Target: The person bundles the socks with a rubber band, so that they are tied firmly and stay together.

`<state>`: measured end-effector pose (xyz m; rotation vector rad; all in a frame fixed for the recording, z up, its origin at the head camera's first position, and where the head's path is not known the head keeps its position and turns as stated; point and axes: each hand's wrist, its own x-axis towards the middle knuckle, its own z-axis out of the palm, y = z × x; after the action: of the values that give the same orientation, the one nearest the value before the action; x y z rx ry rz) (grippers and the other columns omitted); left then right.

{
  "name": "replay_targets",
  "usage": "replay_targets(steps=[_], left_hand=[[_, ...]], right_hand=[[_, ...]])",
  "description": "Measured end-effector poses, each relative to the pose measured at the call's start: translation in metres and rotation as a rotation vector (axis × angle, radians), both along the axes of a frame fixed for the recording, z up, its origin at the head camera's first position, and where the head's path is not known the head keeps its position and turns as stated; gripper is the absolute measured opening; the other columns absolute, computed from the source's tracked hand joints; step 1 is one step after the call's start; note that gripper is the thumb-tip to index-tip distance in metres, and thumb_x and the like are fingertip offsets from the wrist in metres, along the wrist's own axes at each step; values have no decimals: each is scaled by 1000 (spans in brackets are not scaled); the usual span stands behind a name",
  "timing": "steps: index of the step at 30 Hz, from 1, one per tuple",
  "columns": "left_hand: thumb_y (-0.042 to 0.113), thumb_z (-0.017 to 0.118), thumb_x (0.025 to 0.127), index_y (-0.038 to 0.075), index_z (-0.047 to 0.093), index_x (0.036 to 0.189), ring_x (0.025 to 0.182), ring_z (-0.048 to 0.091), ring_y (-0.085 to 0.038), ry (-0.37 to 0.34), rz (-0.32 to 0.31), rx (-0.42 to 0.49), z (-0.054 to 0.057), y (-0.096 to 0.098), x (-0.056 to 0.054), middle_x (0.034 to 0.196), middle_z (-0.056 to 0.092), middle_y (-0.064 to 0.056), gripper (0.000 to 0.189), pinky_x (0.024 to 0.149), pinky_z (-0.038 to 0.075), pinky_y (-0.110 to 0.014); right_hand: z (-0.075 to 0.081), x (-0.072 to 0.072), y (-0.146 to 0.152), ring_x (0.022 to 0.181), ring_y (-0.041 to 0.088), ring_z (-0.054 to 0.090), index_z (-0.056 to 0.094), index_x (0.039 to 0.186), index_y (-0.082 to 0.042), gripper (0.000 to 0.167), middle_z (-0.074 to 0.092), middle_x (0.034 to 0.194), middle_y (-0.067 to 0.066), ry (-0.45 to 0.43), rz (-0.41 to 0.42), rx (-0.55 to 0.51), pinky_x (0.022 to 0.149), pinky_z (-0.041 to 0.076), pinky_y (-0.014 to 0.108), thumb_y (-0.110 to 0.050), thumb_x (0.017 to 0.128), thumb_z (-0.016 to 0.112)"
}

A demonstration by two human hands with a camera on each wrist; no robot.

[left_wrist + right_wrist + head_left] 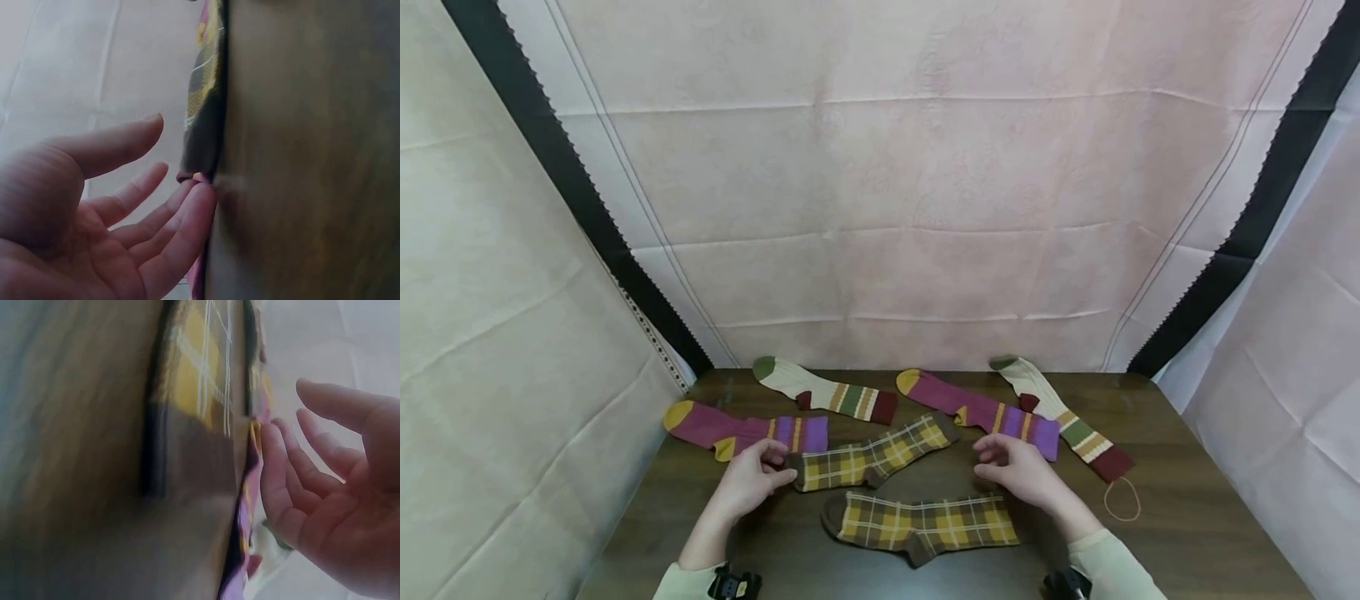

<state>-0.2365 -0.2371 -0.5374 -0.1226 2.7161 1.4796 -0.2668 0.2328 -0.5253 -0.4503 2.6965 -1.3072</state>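
Two yellow-and-brown plaid socks lie flat near the front: an upper sock [872, 460], tilted up to the right, and a lower sock [958, 525] closer to the person. My left hand [752, 479] is at the brown cuff of the upper sock, thumb and fingers apart; in the left wrist view its fingertips [203, 197] are right at the cuff [201, 137]. Right of the plaid socks, my right hand [1018, 471] is held with fingers loosely bent and nothing between them. It overlaps the edge of a purple sock [981, 410] in the head view.
Another purple sock [730, 427] with yellow toe and heel lies at the left. Cream socks with striped legs lie at the back, one in the middle [827, 392] and one at the right [1052, 404]. A thin loop [1138, 502] rests near the right one's cuff on the wooden table [1195, 533].
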Motion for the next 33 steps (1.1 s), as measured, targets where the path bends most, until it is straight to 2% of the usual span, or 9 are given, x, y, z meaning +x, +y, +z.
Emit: replay_targets(steps=[3, 7, 11, 17, 21, 25, 33], left_hand=[[11, 85, 92, -1, 66, 126, 78, 64, -20, -17, 7, 2, -1, 2, -1, 109, 67, -13, 40, 64, 57, -37], [10, 84, 92, -2, 65, 128, 80, 65, -21, -31, 25, 19, -2, 2, -1, 108, 66, -13, 42, 66, 58, -37], [10, 84, 93, -2, 66, 128, 82, 65, -21, -38, 28, 28, -3, 4, -1, 106, 66, -13, 41, 67, 59, -36], [10, 84, 92, -2, 66, 129, 82, 66, -21, -50, 23, 17, -4, 5, -3, 105, 67, -12, 42, 68, 59, -37], [12, 84, 93, -2, 67, 127, 85, 66, -21, -55, 12, -12, -4, 3, -4, 105, 67, -11, 41, 70, 59, -38], [14, 85, 93, -1, 70, 125, 88, 66, -22, -64, 1, -47, -4, 2, -4, 104, 68, -10, 39, 72, 57, -38], [13, 85, 93, -4, 70, 124, 84, 64, -21, -83, -6, -62, -4, 1, -4, 101, 68, -10, 39, 70, 57, -37]], right_hand=[[-2, -10, -9, 101, 22, 69, 72, 122, -3, 29, 74, 112, 10, -12, -12, -12, 83, 57, 37, -11, 95, 81], [-8, -25, -21, 107, 25, 69, 72, 127, -4, 32, 74, 118, 10, -46, -78, -29, 88, 58, 42, -9, 96, 80], [-12, -35, -28, 110, 28, 68, 71, 130, -3, 35, 73, 121, 11, -84, -130, -46, 87, 58, 43, -10, 96, 80], [-12, -43, -38, 111, 29, 68, 70, 133, -2, 38, 73, 121, 11, -92, -122, -43, 88, 58, 45, -9, 96, 79], [-13, -47, -47, 108, 29, 69, 71, 133, -1, 37, 74, 116, 10, -44, -119, 21, 90, 57, 49, -11, 98, 77], [-13, -49, -55, 98, 25, 69, 72, 130, -2, 33, 74, 106, 7, -7, -137, 106, 89, 56, 50, -15, 100, 76], [-12, -54, -63, 92, 23, 67, 73, 123, 0, 30, 72, 101, 6, -34, -165, 186, 85, 56, 47, -19, 99, 77]])
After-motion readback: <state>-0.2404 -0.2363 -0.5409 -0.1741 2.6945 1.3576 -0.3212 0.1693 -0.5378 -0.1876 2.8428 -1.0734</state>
